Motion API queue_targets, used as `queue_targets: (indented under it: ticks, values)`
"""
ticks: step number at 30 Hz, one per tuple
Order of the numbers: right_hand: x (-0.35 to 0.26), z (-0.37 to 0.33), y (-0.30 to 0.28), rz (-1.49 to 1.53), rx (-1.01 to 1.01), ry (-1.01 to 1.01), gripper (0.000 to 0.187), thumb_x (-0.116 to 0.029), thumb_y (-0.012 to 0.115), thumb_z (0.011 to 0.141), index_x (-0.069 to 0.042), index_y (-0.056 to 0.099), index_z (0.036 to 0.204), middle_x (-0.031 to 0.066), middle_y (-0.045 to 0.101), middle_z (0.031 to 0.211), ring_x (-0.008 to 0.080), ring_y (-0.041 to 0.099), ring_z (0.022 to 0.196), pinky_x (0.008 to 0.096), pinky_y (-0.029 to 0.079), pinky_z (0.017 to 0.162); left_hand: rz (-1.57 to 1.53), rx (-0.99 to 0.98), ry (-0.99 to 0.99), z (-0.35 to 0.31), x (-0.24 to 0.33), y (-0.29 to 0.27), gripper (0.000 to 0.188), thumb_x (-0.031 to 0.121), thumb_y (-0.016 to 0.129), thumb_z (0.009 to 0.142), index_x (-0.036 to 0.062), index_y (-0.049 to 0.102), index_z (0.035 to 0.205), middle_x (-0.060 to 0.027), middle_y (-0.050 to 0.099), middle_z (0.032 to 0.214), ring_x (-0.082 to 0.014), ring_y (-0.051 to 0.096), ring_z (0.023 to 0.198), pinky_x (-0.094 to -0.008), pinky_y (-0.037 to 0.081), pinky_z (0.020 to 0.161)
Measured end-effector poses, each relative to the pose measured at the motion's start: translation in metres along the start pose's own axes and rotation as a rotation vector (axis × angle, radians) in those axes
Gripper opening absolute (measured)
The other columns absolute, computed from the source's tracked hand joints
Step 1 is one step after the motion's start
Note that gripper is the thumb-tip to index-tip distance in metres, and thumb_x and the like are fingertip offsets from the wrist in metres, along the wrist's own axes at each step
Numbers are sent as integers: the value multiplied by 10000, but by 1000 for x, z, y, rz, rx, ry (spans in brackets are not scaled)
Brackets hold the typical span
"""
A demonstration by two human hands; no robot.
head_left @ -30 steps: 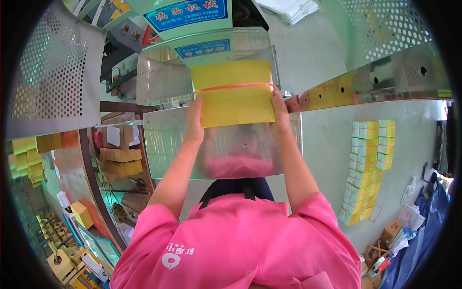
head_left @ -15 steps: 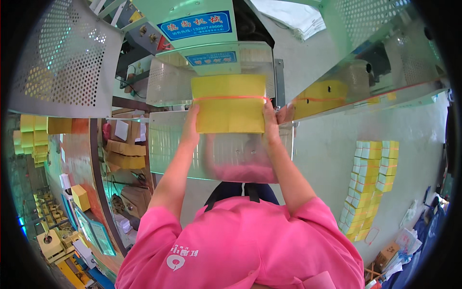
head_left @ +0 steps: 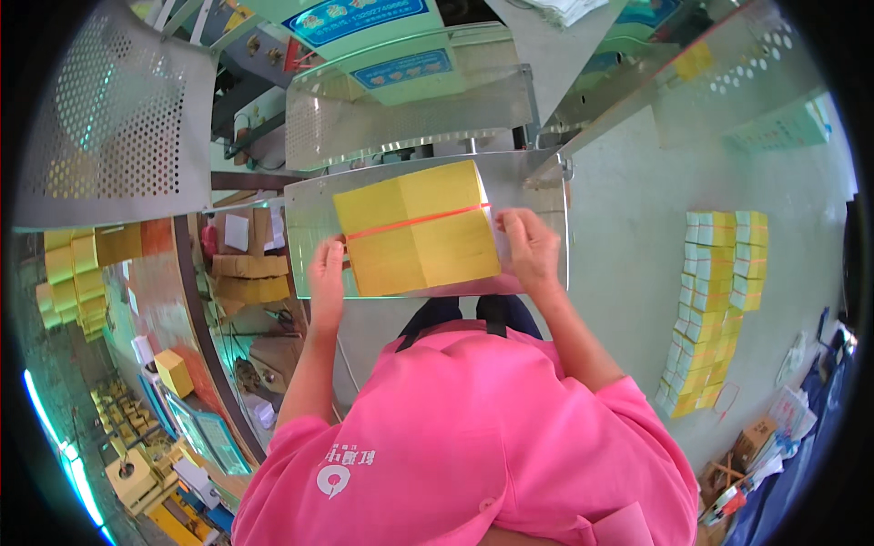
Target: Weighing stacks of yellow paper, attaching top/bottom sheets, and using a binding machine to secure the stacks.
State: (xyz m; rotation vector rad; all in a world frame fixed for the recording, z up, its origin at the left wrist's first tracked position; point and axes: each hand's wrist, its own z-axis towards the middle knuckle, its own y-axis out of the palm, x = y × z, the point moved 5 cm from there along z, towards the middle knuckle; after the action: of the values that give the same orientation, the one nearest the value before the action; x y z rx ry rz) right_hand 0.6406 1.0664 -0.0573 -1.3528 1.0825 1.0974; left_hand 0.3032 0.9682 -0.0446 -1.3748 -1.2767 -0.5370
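A thick bundle of yellow sheets [head_left: 410, 259] with a crease down its middle lies slantwise above the metal worktop. An orange-red band [head_left: 419, 221] runs across it from side to side. My left hand [head_left: 327, 276] is closed at the bundle's left side, with thumb and fingertips by the band's end. At the right side my right hand [head_left: 532, 247] is closed, its curled fingertips by the other end of the band. Whether the fingers pinch the band itself or only the bundle's edge, I cannot tell. Part of the bundle's white side shows at its right edge.
The steel worktop [head_left: 537, 182] ends close before my body. Behind it stands a clear guard [head_left: 401, 114]; a perforated metal panel [head_left: 137, 127] rises at left. Banded yellow bundles [head_left: 710, 309] stand in rows on the floor at right. A wooden table [head_left: 173, 318] runs along the left.
The bundle has come down toward my body and turned, its right side now farther up. Both hands have moved nearer to me with it, and the right one has curled its fingers.
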Motion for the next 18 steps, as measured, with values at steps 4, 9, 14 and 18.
queue_targets:
  ticks: [4,9,14,18]
  values:
    - [-25,10,0,-67,-8,-136,153,-34,614,863,-31,670,1005,131,685,876,244,676,761,322,522,690,-287,94,-28,-1,22,4,223,187,544,975,23,588,1119,-22,635,985,-94,585,896,-280,474,792]
    - [-47,18,11,-393,-138,-335,123,-6,581,873,-20,640,980,152,678,904,302,664,806,352,523,710,-444,55,-12,-1,2,9,144,123,610,938,30,581,1043,-17,617,938,-86,569,847,-261,473,755]
    - [-54,20,16,-468,-150,-385,69,-11,594,839,-14,608,907,159,644,847,376,616,767,414,500,665,-409,36,36,-2,13,9,121,112,602,938,30,570,1020,-16,593,928,-92,554,842,-263,470,751]
    - [-38,8,8,-369,-78,-357,109,-16,596,849,-7,617,955,179,623,842,355,621,788,404,497,697,-229,-23,141,9,9,12,126,107,587,942,24,568,1035,-30,569,949,-109,537,851,-259,458,740]
